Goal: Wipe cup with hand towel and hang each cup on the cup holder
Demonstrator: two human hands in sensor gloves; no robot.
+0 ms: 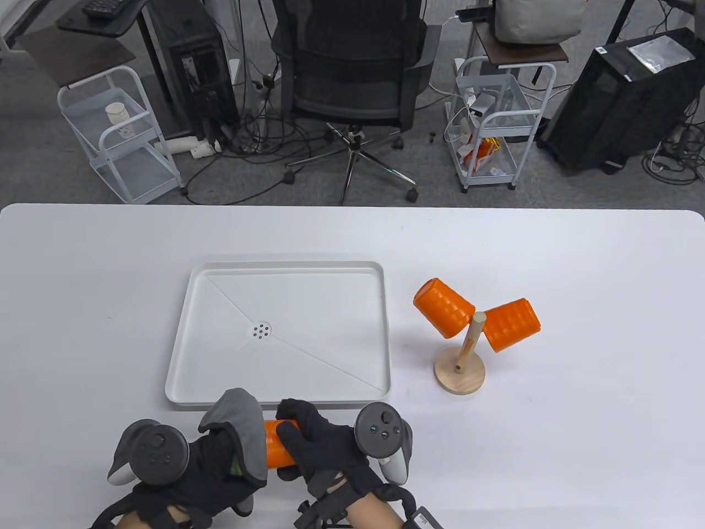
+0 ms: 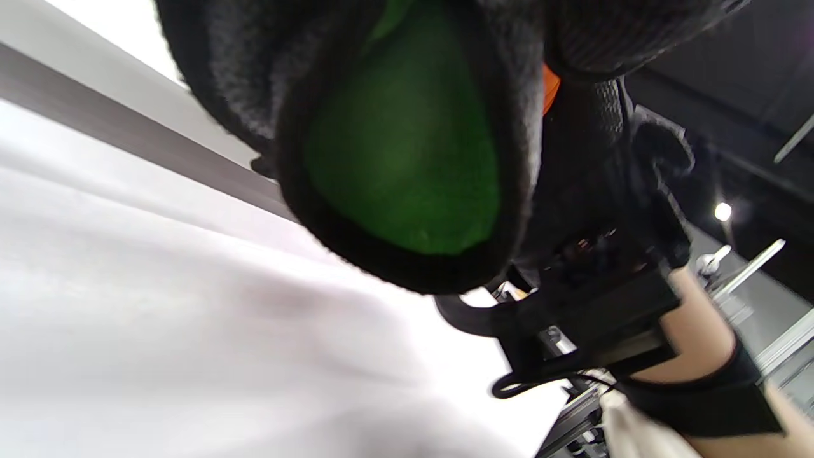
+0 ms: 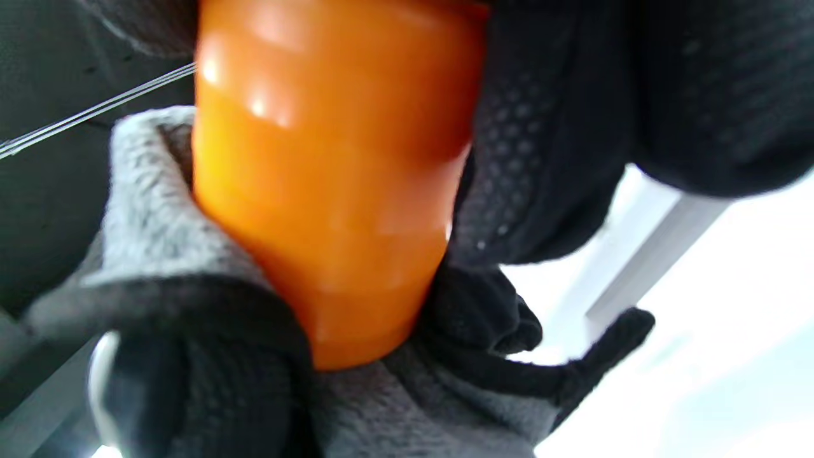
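An orange ribbed cup [image 1: 278,444] [image 3: 331,184] lies sideways between both hands at the table's front edge. My right hand [image 1: 314,441] grips it, fingers curled over its body. My left hand [image 1: 220,468] holds a grey hand towel [image 1: 242,430] [image 3: 159,254] with a green inner side [image 2: 407,146], wrapped round the cup's left end. Two more orange cups [image 1: 443,307] [image 1: 511,324] hang on the pegs of the wooden cup holder [image 1: 460,374] to the right of the tray.
A white drain tray [image 1: 182,352] lies in the middle of the table, its front rim just beyond the hands. Behind the table stand an office chair [image 1: 352,82], two white carts [image 1: 118,132] [image 1: 490,127] and computer towers.
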